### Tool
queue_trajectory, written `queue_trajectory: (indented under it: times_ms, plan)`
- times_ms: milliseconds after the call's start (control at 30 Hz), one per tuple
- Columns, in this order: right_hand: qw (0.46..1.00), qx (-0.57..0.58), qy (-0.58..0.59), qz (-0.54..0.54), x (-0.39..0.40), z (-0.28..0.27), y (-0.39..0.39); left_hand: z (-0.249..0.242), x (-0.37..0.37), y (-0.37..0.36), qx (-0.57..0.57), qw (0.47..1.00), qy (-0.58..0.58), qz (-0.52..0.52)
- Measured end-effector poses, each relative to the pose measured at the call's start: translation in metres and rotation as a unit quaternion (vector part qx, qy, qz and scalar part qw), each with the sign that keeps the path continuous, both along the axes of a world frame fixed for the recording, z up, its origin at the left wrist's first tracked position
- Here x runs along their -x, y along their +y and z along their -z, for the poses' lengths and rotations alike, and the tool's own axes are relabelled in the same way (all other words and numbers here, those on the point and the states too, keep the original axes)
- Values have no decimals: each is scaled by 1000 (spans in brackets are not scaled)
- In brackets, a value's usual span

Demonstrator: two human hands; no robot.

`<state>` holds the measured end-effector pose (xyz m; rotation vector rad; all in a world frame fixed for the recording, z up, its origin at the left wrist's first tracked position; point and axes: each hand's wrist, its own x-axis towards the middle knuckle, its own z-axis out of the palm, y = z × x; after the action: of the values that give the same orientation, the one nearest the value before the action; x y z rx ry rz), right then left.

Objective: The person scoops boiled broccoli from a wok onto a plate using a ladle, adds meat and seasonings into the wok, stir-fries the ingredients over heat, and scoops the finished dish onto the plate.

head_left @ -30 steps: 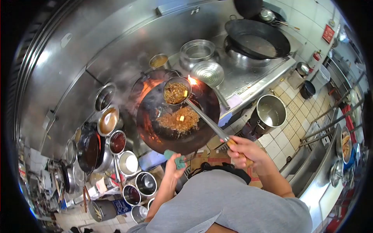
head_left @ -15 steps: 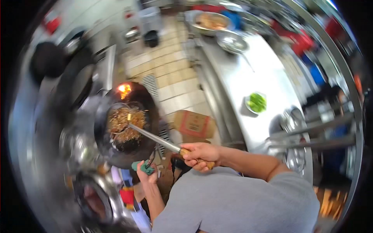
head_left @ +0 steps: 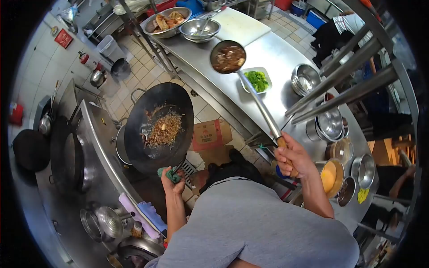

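A large black wok [head_left: 156, 96] holds a mound of brown chopped food [head_left: 164, 129]. My left hand [head_left: 174, 181] is closed round a green cloth [head_left: 172, 174] at the wok's near edge. Raised over the steel counter, my right hand [head_left: 292, 156] grips the wooden handle of a long ladle [head_left: 261, 105]. The ladle's round bowl is filled with dark brown food in sauce [head_left: 229, 59]. Just beside and below the ladle bowl, a white dish with green vegetables [head_left: 256, 81] sits on the counter.
The steel counter [head_left: 272, 105] bears metal bowls [head_left: 306, 79], a bowl of orange liquid [head_left: 331, 178] and a large bowl of food [head_left: 167, 22]. Metal rails [head_left: 344, 96] cross the right side. A cardboard box [head_left: 208, 135] lies on the floor. Another person [head_left: 344, 31] is at the upper right.
My right hand has swung the ladle from inside the wok to over the counter, now loaded. The wok has come away from the flame with my left hand. The view has turned right.
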<state>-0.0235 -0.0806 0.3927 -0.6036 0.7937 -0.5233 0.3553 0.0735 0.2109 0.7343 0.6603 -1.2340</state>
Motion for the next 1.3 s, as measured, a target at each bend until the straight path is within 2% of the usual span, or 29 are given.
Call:
queue_trajectory:
  times_ms: [167,267,433,600,733,800,1000,1233,1300]
  plan:
    - [995,18,53,87,6,25,9,-12,-23,-8,-51,997,-30,52]
    - [986,56,90,130,10,42,14,-8,-35,-5,-39,997,-24,69]
    - [976,78,133,152,10,59,19,-12,-41,5,-40,996,-29,81]
    - [946,136,245,165,11,64,23,-7,-41,13,-32,995,-15,89]
    - [945,124,250,167,17,62,22,0,-40,21,-33,996,-9,83]
    - [953,103,198,205,21,62,22,1,-39,23,-34,996,-11,85]
    - [961,102,134,219,30,55,26,0,-33,23,-36,995,8,89]
    - [960,99,157,208,14,56,39,-4,-29,18,-51,995,18,89]
    - [956,126,213,158,7,65,40,-4,-27,16,-61,994,25,88]
